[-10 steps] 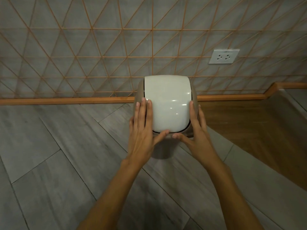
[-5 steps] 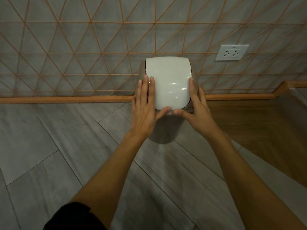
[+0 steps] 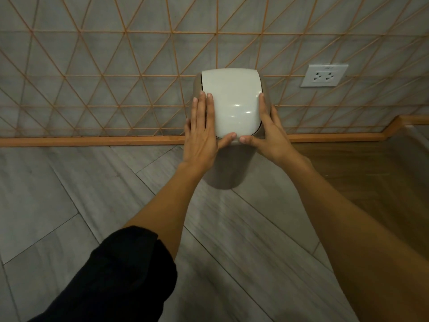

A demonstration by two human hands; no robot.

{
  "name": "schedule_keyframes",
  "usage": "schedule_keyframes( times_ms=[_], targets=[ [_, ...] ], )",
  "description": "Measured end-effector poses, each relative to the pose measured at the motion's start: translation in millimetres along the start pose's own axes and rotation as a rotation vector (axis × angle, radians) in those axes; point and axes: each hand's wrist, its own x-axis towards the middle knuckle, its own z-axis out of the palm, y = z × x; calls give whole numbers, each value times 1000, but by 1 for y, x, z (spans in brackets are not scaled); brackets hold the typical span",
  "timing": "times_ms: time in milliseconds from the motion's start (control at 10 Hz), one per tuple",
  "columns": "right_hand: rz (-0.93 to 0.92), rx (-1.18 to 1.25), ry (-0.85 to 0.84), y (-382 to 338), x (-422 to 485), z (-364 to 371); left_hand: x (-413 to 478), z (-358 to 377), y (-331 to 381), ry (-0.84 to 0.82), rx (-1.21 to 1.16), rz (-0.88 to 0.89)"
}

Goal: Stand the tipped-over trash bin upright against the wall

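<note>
Since the earlier frame the trash bin (image 3: 228, 145) has travelled away from the person toward the wall (image 3: 116, 66), and both arms have stretched out further, with a black sleeve (image 3: 120, 275) now showing on the left arm. There is one bin, one socket plate (image 3: 324, 75) and two hands. The bin stands upright between the hands, its top against the patterned wall above the orange skirting (image 3: 92, 141). It has a glossy white domed lid (image 3: 231, 105) on a taupe body that tapers downward. The left hand (image 3: 202, 133) lies flat along the lid's left edge, fingers straight, thumb hooked under the front rim. The right hand (image 3: 270, 133) mirrors it on the right side, thumbs nearly touching. The socket sits up and right of the right hand.
</note>
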Motion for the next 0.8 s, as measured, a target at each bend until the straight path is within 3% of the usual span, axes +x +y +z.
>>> schedule_keyframes(
  times_ms=[400,600,800],
  targets=[
    [47,-59,-28,-11,4,2,7,-3,-5,-43,39,0],
    [178,-236,-57,-29,2,7,13,-11,-7,-134,45,-24],
    [181,-320,-50,-46,-1,11,9,-36,-2,-183,103,0]
  ],
)
